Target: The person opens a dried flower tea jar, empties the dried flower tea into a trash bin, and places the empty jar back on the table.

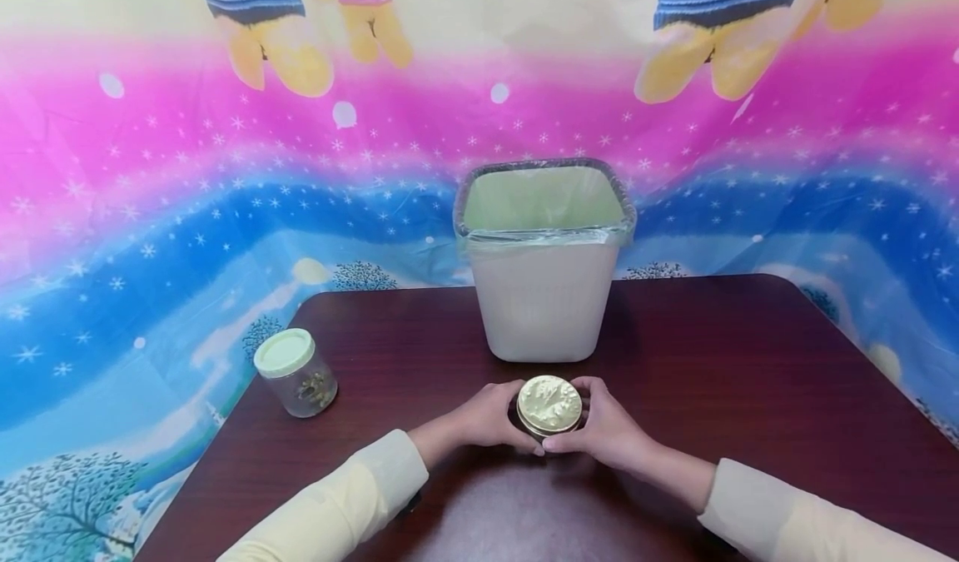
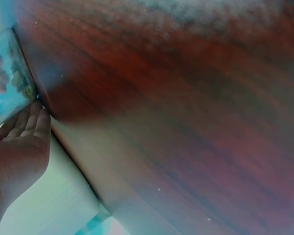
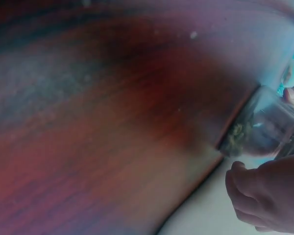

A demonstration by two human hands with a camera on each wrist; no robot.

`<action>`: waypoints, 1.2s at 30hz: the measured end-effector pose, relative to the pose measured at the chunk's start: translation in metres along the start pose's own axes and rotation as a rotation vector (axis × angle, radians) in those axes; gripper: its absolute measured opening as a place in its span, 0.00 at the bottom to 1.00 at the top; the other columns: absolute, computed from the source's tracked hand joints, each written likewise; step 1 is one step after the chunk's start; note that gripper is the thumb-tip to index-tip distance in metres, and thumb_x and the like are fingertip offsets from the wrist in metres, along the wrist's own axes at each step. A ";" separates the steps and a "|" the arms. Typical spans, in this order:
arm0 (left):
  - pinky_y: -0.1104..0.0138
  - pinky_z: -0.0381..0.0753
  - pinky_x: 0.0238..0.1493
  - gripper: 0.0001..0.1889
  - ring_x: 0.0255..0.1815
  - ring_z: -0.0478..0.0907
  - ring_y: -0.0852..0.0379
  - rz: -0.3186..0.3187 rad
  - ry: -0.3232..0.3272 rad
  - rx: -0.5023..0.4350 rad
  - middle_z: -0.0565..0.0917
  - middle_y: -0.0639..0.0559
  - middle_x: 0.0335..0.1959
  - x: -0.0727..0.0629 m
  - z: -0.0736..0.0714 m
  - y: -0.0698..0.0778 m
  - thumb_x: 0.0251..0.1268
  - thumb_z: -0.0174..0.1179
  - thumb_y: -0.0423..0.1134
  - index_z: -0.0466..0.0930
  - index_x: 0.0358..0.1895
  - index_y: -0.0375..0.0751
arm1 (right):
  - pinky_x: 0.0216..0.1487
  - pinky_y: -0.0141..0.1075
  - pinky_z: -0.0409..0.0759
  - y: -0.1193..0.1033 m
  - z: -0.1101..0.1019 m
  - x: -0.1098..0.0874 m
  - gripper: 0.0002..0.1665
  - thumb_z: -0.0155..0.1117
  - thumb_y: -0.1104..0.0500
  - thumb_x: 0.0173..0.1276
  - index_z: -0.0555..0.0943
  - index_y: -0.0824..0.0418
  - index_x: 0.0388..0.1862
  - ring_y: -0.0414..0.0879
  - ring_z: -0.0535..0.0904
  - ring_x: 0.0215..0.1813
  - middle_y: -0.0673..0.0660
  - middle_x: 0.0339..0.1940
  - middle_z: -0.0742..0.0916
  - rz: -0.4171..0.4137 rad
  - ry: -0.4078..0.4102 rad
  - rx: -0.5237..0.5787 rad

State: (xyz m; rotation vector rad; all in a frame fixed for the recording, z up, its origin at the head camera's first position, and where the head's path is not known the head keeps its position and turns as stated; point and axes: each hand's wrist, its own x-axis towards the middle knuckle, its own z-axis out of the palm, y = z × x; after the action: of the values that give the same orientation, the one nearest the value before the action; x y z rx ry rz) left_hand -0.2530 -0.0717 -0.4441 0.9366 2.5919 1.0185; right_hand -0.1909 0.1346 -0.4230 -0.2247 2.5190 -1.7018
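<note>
A clear jar [image 3: 269, 125] stands on the table between my two hands, with small dried pieces at its bottom. Crinkled gold foil [image 1: 549, 402] covers its top in the head view. My left hand [image 1: 490, 416] holds the jar's left side, thumb in front and fingers toward the back. From the other side, my right hand [image 1: 610, 427] grips it, its thumb near the left thumb. In the left wrist view, the jar is partly cut off by the frame, with the left fingers [image 2: 32, 122] beside its base.
Just behind the jar stands a white bin [image 1: 543, 300] with a clear liner folded over its rim. A second jar [image 1: 300, 387] with a pale green lid and similar contents sits at the table's left edge. Beyond the dark wooden table [image 1: 749, 362] hangs a printed cloth [image 1: 172, 212].
</note>
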 end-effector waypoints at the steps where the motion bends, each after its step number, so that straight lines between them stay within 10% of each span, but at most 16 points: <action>1: 0.73 0.74 0.48 0.35 0.44 0.76 0.69 0.002 0.000 0.003 0.81 0.65 0.41 0.000 0.000 0.000 0.35 0.81 0.50 0.77 0.52 0.49 | 0.55 0.46 0.76 0.000 0.001 0.000 0.55 0.84 0.63 0.40 0.60 0.75 0.61 0.60 0.76 0.58 0.69 0.56 0.77 0.000 0.009 -0.009; 18: 0.73 0.74 0.49 0.36 0.45 0.76 0.69 0.020 0.002 0.025 0.81 0.64 0.43 0.001 0.001 -0.002 0.35 0.81 0.52 0.76 0.52 0.48 | 0.55 0.42 0.76 0.010 -0.010 0.006 0.48 0.80 0.67 0.48 0.63 0.74 0.63 0.62 0.75 0.60 0.67 0.59 0.76 -0.125 -0.116 0.068; 36: 0.74 0.74 0.49 0.35 0.44 0.76 0.69 0.013 0.008 0.005 0.81 0.65 0.41 -0.001 0.000 0.000 0.35 0.82 0.50 0.77 0.52 0.48 | 0.58 0.35 0.74 0.026 -0.043 0.046 0.48 0.75 0.69 0.53 0.60 0.73 0.70 0.53 0.74 0.62 0.68 0.64 0.74 -0.217 -0.586 0.151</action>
State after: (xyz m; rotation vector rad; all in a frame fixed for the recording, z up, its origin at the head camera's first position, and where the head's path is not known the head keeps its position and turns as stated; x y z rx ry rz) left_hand -0.2520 -0.0725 -0.4442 0.9544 2.5995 1.0213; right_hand -0.2451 0.1751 -0.4305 -0.8669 1.9843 -1.5817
